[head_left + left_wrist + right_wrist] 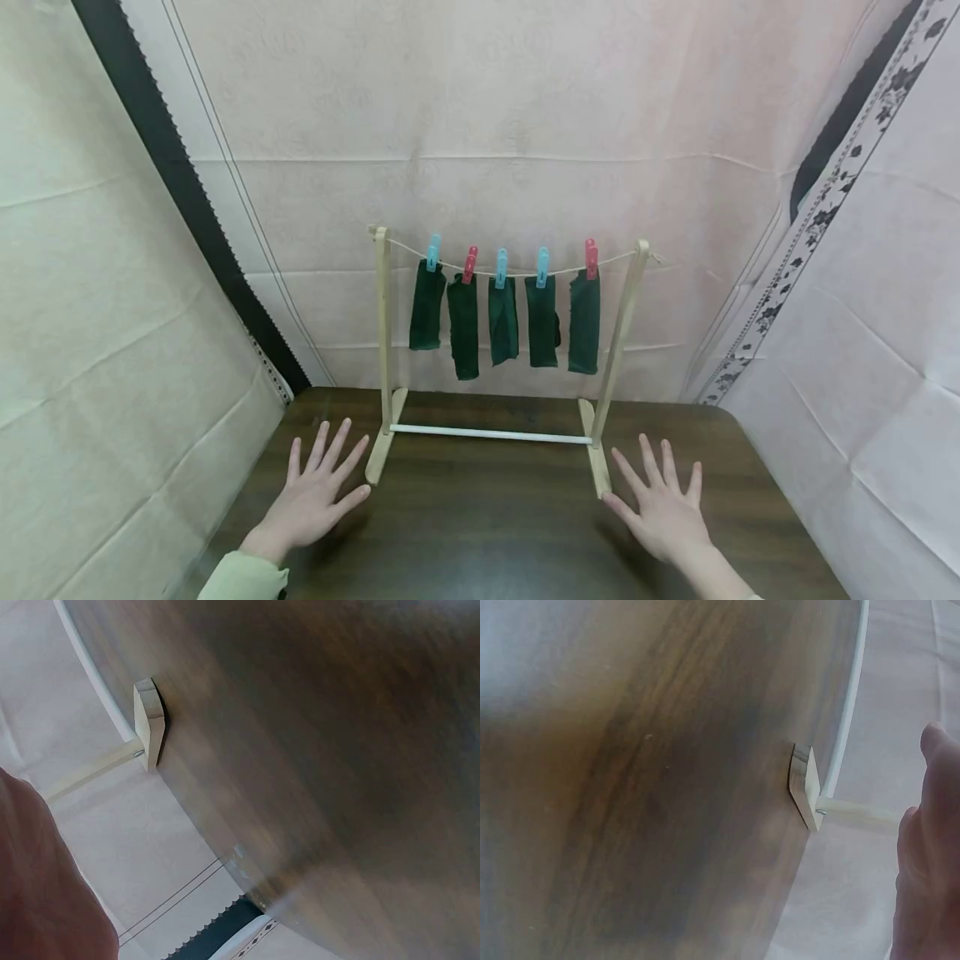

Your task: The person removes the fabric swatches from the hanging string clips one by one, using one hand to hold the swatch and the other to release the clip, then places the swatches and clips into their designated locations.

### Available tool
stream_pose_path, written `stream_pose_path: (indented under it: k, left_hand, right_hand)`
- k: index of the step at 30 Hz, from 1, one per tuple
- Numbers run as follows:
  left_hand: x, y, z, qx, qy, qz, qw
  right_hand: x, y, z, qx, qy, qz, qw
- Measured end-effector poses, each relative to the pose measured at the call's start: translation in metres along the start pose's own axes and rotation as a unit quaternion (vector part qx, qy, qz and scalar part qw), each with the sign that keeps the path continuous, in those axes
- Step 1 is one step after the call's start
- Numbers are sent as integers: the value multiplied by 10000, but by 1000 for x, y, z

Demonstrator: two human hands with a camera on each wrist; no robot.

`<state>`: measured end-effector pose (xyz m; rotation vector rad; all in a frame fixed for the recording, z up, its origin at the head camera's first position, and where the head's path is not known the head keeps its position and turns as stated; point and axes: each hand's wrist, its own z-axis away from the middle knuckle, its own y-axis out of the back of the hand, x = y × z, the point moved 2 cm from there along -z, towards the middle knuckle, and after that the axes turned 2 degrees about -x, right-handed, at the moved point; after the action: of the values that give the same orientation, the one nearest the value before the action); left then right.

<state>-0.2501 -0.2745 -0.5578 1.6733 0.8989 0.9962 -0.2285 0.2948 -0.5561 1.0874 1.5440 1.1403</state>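
Note:
A small wooden drying rack [383, 333] stands at the back of the table, with a string [408, 248] tied between its two posts. Several dark green cloth strips [463, 329] hang from the string, held by blue clothespins [501, 268] and red clothespins [591, 259]. My left hand [311, 496] is spread with straight fingers, left of the rack's left foot [381, 454]. Fingers spread too, my right hand [663, 508] is beside the right foot [596, 467], its thumb near the foot's front end. Neither hand holds anything. Only part of each hand shows in the wrist views.
The dark wooden table [480, 525] has rounded back corners. A white rod [491, 433] joins the rack's feet low down. Pale cloth [525, 100] hangs behind the table and at both sides.

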Motion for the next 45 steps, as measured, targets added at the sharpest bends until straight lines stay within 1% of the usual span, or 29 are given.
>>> stream_pose_path:
  k: [4,10,14,16,19,21,23,26,28,30,32,35,37,38,42,45]
  left_hand:
    - [1,5,-3,82,-112,53,9999]
    - [3,16,-9,261,-308,187,9990]
    - [7,25,-14,411,-445,252,9978]
    - [10,30,-17,500,-518,423,9965]
    - [15,38,-22,621,-548,749,9937]
    - [18,44,-27,709,-510,1010,9911]
    - [21,50,-32,745,-380,1308,9879]
    - [27,58,-42,836,-204,1838,9792]
    - [32,63,-50,919,-119,2187,9714]
    - [38,68,-59,1068,-90,2443,9638]
    - [43,73,-68,1216,-40,2688,9555]
    - [51,78,-83,1438,55,2965,9441]
    - [56,82,-92,1561,119,3159,9358]
    - [59,84,-98,1619,130,3223,9326]
    - [71,96,-117,1959,88,3457,9176]
    - [80,105,-131,2195,81,3614,9062]
  right_hand:
    - [0,4,-3,102,126,-131,9998]
    - [-1,14,-12,489,647,-153,9966]
    - [-4,24,-19,531,860,-280,9945]
    - [-7,31,-23,562,971,-394,9929]
    - [-14,45,-28,629,1128,-613,9897]
    - [-19,55,-32,681,1182,-807,9874]
    - [-24,65,-35,698,1176,-1025,9853]
    - [-31,80,-43,700,1150,-1414,9808]
    - [-38,91,-51,604,1158,-1699,9768]
    - [-45,100,-60,409,1197,-1944,9727]
    - [-54,110,-68,69,1305,-2093,9691]
    - [-72,127,-79,-473,1651,-2202,9602]
    - [-87,141,-87,-751,1962,-2299,9503]
    - [-94,147,-91,-812,2161,-2350,9442]
    - [-125,173,-112,-694,2829,-2587,9210]
    - [-145,190,-129,-510,3201,-2620,9090]
